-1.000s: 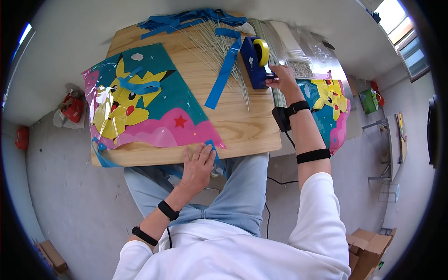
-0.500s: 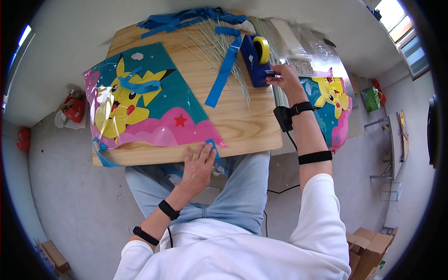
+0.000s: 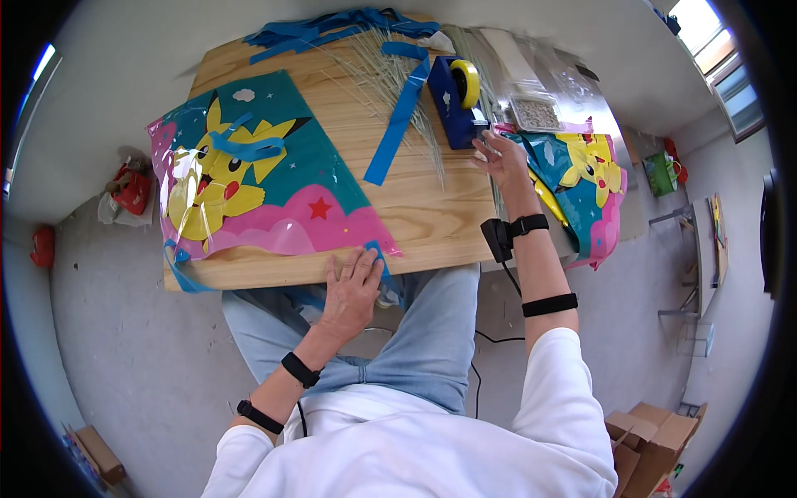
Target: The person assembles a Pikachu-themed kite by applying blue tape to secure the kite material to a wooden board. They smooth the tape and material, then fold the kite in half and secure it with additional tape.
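Observation:
A printed plastic sheet (image 3: 274,174) in teal and pink, with a yellow cartoon figure, lies on the left of the wooden board. My left hand (image 3: 352,290) rests flat at its near right corner, fingers stretched over a blue strip (image 3: 380,254) there. Just below the front end of the blue tape dispenser (image 3: 452,112) is my right hand (image 3: 505,162). Its thumb and fingertips are pinched together; whatever they hold is too small to make out. A yellow-rimmed tape roll (image 3: 470,85) sits in the dispenser. Another blue ribbon strip (image 3: 397,124) lies left of it.
Many thin pale rods (image 3: 386,79) and a heap of blue ribbons (image 3: 332,31) lie at the far side. To the right are a clear box of small pale pieces (image 3: 535,113) and more printed sheets (image 3: 594,170). Cardboard boxes (image 3: 660,436) stand on the floor at lower right.
My right hand has come away from the dispenser's front end, slightly toward me. The printed sheets at right now show more of their left edge. My left hand stays at the corner.

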`<state>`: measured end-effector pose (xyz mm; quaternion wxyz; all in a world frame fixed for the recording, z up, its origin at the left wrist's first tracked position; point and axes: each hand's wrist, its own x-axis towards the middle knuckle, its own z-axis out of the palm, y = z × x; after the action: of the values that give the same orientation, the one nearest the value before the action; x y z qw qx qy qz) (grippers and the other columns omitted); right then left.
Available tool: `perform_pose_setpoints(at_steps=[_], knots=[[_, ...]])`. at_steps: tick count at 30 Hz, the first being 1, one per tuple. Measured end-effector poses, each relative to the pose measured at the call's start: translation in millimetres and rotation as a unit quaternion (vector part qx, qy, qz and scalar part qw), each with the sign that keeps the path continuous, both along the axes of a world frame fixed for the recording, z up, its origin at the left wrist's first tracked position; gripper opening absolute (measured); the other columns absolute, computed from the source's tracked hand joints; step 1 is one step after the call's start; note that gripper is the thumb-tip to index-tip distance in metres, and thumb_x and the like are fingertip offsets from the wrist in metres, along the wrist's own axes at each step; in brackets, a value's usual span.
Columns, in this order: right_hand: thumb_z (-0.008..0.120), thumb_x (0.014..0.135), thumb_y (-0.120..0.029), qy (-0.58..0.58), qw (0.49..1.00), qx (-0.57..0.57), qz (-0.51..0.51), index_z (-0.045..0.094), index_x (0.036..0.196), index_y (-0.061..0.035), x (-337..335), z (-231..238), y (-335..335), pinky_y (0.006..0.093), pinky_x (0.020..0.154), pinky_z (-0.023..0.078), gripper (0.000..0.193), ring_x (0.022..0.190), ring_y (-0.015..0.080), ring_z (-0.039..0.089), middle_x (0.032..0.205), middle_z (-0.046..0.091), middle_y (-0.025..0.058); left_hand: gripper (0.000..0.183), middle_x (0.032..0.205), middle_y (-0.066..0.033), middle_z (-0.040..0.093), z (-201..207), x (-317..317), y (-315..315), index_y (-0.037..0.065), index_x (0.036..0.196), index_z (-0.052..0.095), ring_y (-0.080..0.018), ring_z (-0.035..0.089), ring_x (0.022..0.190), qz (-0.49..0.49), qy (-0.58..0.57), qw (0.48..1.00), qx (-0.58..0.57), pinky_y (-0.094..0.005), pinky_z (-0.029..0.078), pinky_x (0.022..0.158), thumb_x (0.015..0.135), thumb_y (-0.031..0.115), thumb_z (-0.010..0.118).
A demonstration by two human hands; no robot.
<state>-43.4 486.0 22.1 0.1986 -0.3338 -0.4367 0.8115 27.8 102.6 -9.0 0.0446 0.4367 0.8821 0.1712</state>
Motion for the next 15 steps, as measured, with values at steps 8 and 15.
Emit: perform_pose_setpoints(at_steps=[8, 15], knots=[[0.075, 0.087, -0.016, 0.041, 0.975, -0.202, -0.082, 0.061, 0.101, 0.0011, 7.6, -22.2, -4.6, 0.0590, 0.099, 0.049, 0.026, 0.100, 0.0349, 0.065, 0.106, 0.060, 0.0193, 0.057, 0.147, -0.0118, 0.044, -4.5, 0.5, 0.4, 0.003, 0.133, 0.056, -0.0319, 0.036, 0.141, 0.003, 0.023, 1.000, 0.002, -0.0653, 0.025, 0.111, 0.080, 0.015, 0.073], [0.068, 0.091, -0.010, 0.028, 0.991, -0.117, -0.065, 0.057, 0.108, 0.0040, -14.7, -23.7, -1.0, 0.0573, 0.101, 0.048, 0.025, 0.108, 0.0374, 0.064, 0.112, 0.060, 0.0215, 0.057, 0.147, -0.0117, 0.045, -6.9, 0.2, 3.6, 0.003, 0.133, 0.056, -0.0315, 0.035, 0.142, -0.001, 0.034, 0.999, 0.002, -0.0656, 0.024, 0.111, 0.080, 0.015, 0.073]])
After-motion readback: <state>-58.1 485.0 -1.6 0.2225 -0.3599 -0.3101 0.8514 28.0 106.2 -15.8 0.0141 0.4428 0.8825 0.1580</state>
